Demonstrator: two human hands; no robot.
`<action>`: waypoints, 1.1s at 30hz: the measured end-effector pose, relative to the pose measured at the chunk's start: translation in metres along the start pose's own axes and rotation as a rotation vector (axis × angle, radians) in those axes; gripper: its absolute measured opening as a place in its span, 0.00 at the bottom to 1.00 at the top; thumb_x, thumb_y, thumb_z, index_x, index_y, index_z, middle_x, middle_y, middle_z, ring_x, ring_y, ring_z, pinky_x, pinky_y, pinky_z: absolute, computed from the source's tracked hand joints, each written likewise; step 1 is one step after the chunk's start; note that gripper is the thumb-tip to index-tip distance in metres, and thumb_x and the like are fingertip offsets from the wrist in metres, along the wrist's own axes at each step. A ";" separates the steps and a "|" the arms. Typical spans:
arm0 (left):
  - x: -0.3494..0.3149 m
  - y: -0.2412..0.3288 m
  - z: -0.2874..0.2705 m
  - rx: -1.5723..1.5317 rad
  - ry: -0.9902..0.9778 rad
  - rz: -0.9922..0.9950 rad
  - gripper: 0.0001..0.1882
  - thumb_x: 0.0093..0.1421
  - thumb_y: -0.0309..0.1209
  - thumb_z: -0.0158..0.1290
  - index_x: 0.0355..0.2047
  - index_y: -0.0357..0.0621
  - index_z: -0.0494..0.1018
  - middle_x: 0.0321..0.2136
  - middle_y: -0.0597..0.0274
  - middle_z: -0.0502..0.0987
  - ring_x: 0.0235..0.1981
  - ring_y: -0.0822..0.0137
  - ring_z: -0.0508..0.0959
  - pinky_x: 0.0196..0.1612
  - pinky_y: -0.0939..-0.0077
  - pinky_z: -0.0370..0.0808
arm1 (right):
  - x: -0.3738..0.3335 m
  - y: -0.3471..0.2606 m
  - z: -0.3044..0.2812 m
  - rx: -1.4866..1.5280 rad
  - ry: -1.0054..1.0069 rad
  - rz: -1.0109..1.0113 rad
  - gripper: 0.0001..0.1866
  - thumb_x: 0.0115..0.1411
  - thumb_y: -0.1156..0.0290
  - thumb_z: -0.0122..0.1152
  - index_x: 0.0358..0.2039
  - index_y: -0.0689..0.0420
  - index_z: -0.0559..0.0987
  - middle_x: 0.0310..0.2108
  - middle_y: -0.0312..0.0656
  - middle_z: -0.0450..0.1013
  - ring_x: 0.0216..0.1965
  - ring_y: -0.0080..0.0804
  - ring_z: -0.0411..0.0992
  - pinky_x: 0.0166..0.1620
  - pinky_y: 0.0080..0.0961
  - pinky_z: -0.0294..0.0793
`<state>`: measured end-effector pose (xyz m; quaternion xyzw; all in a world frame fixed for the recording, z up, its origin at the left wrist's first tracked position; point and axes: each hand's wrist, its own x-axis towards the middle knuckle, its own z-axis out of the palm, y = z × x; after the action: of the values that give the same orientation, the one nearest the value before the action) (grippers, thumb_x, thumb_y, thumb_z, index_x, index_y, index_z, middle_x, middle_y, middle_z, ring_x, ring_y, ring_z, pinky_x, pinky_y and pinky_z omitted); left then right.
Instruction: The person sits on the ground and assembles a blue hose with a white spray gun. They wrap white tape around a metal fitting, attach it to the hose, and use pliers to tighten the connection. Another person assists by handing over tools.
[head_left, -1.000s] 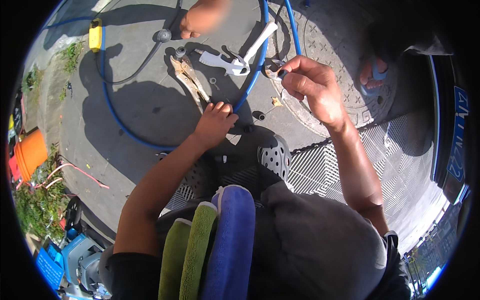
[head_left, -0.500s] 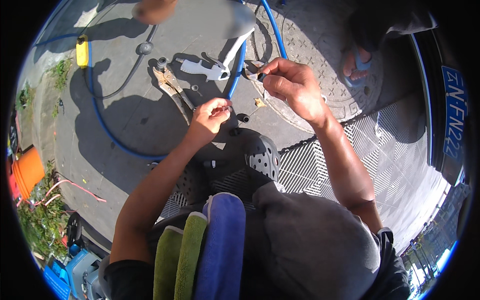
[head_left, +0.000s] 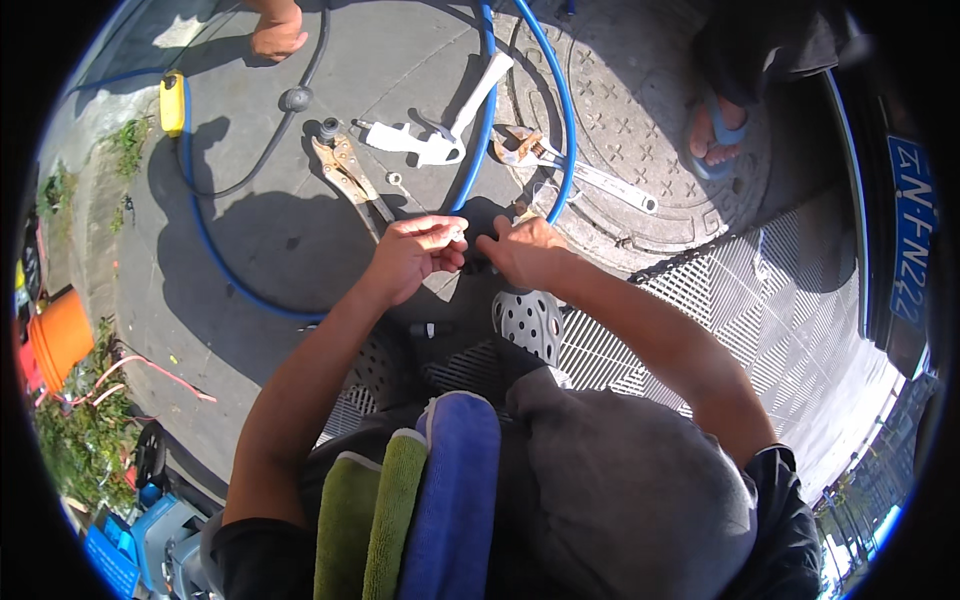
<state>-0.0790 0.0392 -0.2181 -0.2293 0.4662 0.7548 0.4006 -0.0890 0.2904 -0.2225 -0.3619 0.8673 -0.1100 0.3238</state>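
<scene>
My left hand [head_left: 415, 258] is pinched at thumb and forefinger around something too small to make out. Close to its right, my right hand [head_left: 525, 252] has curled fingers over the blue hose, and whatever they hold is hidden. Beyond my left hand lie locking pliers [head_left: 345, 170] with worn, rusty jaws, and a small metal nut [head_left: 394, 179]. A white spray gun [head_left: 425, 145] rests farther off, its handle pointing up to the right. An adjustable wrench [head_left: 600, 182] lies beyond my right hand, crossed by the hose.
A blue hose [head_left: 560, 90] loops across the paving. A yellow connector [head_left: 172, 103] lies at the far left. Another person's hand [head_left: 278, 35] shows at the top, and a sandalled foot [head_left: 722, 135] stands on the manhole cover [head_left: 620, 120]. Rolled towels [head_left: 455, 480] lie before me.
My right hand has come left and nearer, beside my left hand, uncovering the wrench. The other person's hand at the top has shifted left.
</scene>
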 end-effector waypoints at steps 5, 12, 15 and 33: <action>-0.007 0.013 0.010 0.093 0.026 0.097 0.13 0.73 0.26 0.57 0.55 0.33 0.77 0.39 0.57 0.82 0.35 0.67 0.83 0.41 0.71 0.81 | 0.005 0.026 0.014 -0.026 0.190 -0.004 0.16 0.63 0.66 0.64 0.51 0.50 0.80 0.39 0.46 0.77 0.39 0.52 0.81 0.40 0.45 0.80; -0.019 0.034 0.051 0.500 0.137 0.627 0.09 0.69 0.23 0.63 0.48 0.35 0.78 0.37 0.61 0.84 0.37 0.73 0.84 0.43 0.78 0.81 | -0.026 0.012 -0.076 1.216 0.499 0.048 0.18 0.63 0.73 0.76 0.52 0.59 0.82 0.48 0.40 0.82 0.48 0.31 0.80 0.57 0.33 0.80; -0.031 0.065 0.079 0.762 0.153 0.778 0.09 0.69 0.23 0.63 0.47 0.36 0.79 0.36 0.62 0.85 0.38 0.74 0.84 0.42 0.78 0.81 | -0.030 0.012 -0.082 1.279 0.522 0.015 0.19 0.61 0.74 0.78 0.52 0.59 0.83 0.48 0.38 0.82 0.50 0.29 0.80 0.56 0.31 0.80; -0.023 0.092 0.066 0.457 0.220 0.683 0.08 0.72 0.25 0.59 0.49 0.35 0.76 0.40 0.59 0.84 0.36 0.68 0.85 0.44 0.73 0.82 | -0.026 0.000 -0.107 0.622 0.410 -0.021 0.12 0.59 0.74 0.69 0.44 0.60 0.82 0.39 0.45 0.84 0.41 0.38 0.84 0.41 0.36 0.81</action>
<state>-0.1388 0.0666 -0.1231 -0.0461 0.7106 0.6925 0.1158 -0.1432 0.3040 -0.1281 -0.2254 0.8354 -0.4418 0.2369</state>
